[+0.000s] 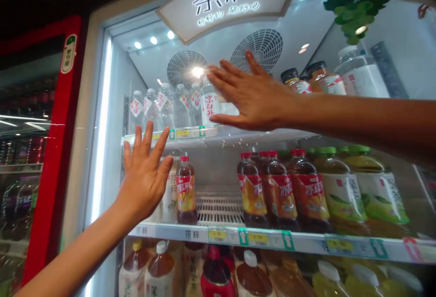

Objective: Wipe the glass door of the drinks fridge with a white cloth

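My left hand (145, 179) is raised with its fingers spread, holding nothing, in front of the left part of a lit drinks fridge. My right hand (254, 99) reaches in from the right, fingers stretched out and also holding nothing. It is before the top shelf and hides part of it. Whether either palm touches the fridge's glass front, I cannot tell. Clear water bottles (166, 108) stand on the top shelf between the hands. Just right of my left hand, one red-capped iced tea bottle (186, 192) stands on the middle shelf; my fingers partly cover a pale bottle (170, 197) beside it.
More red-labelled iced tea bottles (281, 190) and green-capped bottles (344, 188) line the middle shelf's right side. The lower row holds several bottles, one dark with a red label (216, 272). A lit sign (228, 2) hangs above. Another fridge with a red frame (56, 151) stands at left.
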`<action>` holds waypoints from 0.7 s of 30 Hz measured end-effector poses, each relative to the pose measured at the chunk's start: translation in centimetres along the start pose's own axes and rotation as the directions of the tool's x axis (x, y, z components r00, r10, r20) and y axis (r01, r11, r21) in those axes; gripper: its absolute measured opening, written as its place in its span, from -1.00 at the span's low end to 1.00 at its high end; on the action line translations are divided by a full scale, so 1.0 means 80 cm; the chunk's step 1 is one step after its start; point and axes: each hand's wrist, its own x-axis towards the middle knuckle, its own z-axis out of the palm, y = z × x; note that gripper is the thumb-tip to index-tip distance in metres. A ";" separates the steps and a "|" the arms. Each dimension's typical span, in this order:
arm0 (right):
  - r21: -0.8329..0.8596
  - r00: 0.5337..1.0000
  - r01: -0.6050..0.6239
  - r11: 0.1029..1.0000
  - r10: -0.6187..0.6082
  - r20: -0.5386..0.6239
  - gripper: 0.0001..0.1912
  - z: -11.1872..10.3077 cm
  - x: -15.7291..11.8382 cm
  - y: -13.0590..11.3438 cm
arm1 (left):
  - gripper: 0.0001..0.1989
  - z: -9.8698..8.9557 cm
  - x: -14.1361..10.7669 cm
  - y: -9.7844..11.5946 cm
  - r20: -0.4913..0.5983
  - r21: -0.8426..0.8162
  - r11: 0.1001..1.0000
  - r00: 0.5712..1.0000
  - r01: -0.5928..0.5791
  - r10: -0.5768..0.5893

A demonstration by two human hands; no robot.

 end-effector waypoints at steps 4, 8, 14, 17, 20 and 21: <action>0.021 0.980 0.144 0.989 -0.146 0.135 0.02 0.025 0.056 -0.040 | -0.39 -0.005 0.016 -0.055 -0.026 -0.027 0.998 0.998 -0.050 0.049; -0.099 0.984 -0.124 0.987 0.135 0.113 -0.01 0.046 0.106 -0.079 | -0.38 -0.012 0.025 -0.085 -0.074 -0.031 0.993 0.991 -0.116 0.113; -0.112 0.966 0.107 0.988 -0.076 0.246 0.03 0.051 0.103 -0.108 | -0.35 -0.022 0.014 -0.112 -0.131 -0.086 0.977 0.974 -0.195 0.183; -0.242 0.931 -0.275 0.930 0.321 0.173 0.01 0.035 0.088 -0.080 | -0.36 -0.021 0.010 -0.122 -0.153 -0.081 0.976 0.970 -0.204 0.190; -0.306 0.862 -0.457 0.835 0.500 0.078 0.01 0.023 0.057 -0.075 | -0.38 -0.015 0.013 -0.120 -0.198 -0.077 0.971 0.958 -0.227 0.208; -0.310 0.903 -0.360 0.880 0.413 0.123 0.04 0.022 0.045 -0.081 | -0.38 -0.013 0.015 -0.115 -0.208 -0.078 0.966 0.952 -0.245 0.224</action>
